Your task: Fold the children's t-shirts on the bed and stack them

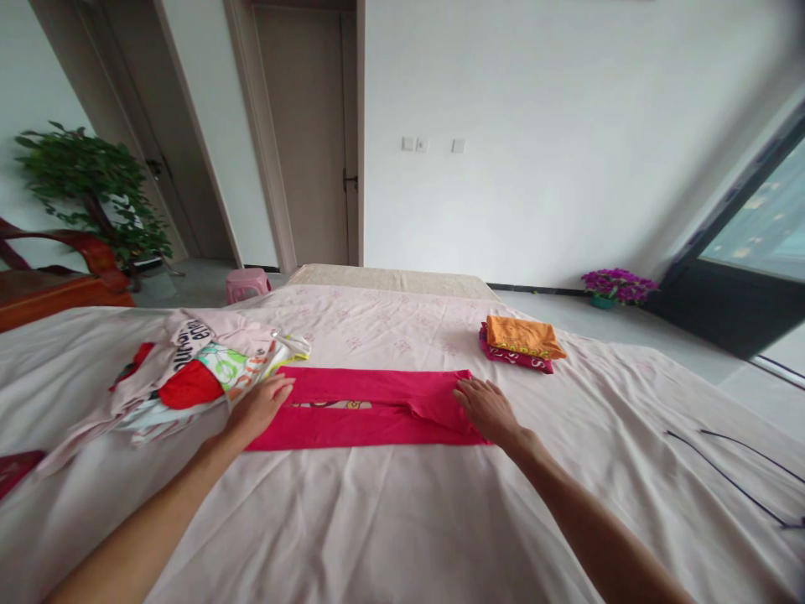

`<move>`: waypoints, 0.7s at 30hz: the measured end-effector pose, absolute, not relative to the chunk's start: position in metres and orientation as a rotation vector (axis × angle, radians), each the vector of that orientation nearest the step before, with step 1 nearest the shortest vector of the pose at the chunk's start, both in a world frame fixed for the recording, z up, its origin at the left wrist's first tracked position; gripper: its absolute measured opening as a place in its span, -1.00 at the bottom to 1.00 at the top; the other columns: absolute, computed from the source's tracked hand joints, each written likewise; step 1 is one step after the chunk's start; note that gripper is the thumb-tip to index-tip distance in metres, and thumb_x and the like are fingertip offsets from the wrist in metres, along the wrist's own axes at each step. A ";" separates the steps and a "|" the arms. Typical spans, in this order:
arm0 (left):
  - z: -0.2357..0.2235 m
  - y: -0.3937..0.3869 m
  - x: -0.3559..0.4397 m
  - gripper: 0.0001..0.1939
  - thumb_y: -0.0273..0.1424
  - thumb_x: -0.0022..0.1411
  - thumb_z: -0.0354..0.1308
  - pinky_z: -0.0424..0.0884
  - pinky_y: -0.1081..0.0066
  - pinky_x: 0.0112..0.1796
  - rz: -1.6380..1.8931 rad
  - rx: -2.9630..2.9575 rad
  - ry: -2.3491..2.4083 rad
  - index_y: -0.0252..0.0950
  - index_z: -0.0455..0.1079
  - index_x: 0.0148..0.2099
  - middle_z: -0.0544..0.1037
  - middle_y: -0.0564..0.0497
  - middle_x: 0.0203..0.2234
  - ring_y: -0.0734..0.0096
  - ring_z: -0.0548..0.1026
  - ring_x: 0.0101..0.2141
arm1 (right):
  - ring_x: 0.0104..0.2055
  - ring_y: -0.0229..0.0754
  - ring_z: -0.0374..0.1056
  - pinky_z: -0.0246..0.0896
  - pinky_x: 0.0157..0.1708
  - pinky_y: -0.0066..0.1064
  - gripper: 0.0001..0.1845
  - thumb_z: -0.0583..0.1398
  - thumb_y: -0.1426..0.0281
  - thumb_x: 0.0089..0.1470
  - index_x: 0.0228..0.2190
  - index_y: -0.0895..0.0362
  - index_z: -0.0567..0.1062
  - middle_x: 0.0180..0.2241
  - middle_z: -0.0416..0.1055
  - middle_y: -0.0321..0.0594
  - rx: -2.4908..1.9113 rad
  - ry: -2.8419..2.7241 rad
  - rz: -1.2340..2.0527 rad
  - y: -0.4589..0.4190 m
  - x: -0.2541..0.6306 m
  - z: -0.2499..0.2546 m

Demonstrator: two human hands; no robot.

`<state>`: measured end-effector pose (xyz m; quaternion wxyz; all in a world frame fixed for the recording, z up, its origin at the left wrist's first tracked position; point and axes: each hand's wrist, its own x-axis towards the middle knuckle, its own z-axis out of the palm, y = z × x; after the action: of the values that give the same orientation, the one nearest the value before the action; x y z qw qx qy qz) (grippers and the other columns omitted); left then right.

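A bright pink garment [377,432], probably a shirt, lies folded into a long flat strip across the bed. Its two long sides are turned inward, and a narrow gap between them shows part of a pale printed picture [333,405]. At the strip's left end, my left hand [264,404] has its fingers closed on the cloth. My right hand [489,409] grips the right end near the far corner. Close to my left hand is a loose heap of clothes [207,369] in pale pink, white, red and green. Beyond my right hand sits a small stack with an orange folded garment [525,335] on top of a dark red one [516,361].
A pale flowered sheet [402,520] covers the bed. Thin black cords [729,478] lie at the right. A pink stool [247,285], a wooden chair [69,268] and a leafy plant [88,184] stand at the left. Purple flowers [620,285] are on the floor by the wall.
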<state>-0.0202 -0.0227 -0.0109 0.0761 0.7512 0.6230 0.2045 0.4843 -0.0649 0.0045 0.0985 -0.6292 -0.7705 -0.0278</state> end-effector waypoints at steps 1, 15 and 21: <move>-0.008 -0.021 -0.027 -0.52 -0.24 0.30 -0.13 0.30 0.29 0.11 0.663 2.148 1.928 -0.26 0.45 0.10 0.53 -0.10 0.07 0.25 0.45 0.09 | 0.31 0.02 0.12 -0.07 0.28 0.00 -0.49 -0.08 0.19 0.34 0.17 0.07 0.38 0.22 0.30 -0.06 -1.896 -2.218 -0.095 -0.061 0.480 0.010; 0.041 -0.024 -0.037 -0.73 -0.13 -0.03 0.18 0.24 0.47 -0.49 0.451 1.725 2.027 -0.24 0.40 -0.49 0.45 0.07 -0.70 0.25 0.52 -0.50 | 0.38 0.01 -0.04 -0.19 0.34 -0.04 -0.42 -0.04 0.18 0.33 0.28 0.15 0.23 0.33 0.10 -0.04 -1.682 -2.383 -0.071 -0.057 0.427 -0.013; 0.041 -0.019 -0.030 -0.75 -0.17 -0.03 0.21 0.20 0.44 -0.51 0.404 1.709 2.032 -0.24 0.35 -0.51 0.36 0.09 -0.74 0.25 0.45 -0.57 | 0.37 0.00 -0.02 -0.18 0.34 -0.07 -0.42 -0.03 0.16 0.33 0.26 0.14 0.25 0.32 0.12 -0.05 -1.685 -2.345 -0.056 -0.056 0.428 -0.013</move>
<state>-0.0300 -0.0187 0.0412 0.2260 0.6201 0.7369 0.1466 0.4277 -0.0560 -0.0131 0.1264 -0.5786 -0.8055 -0.0192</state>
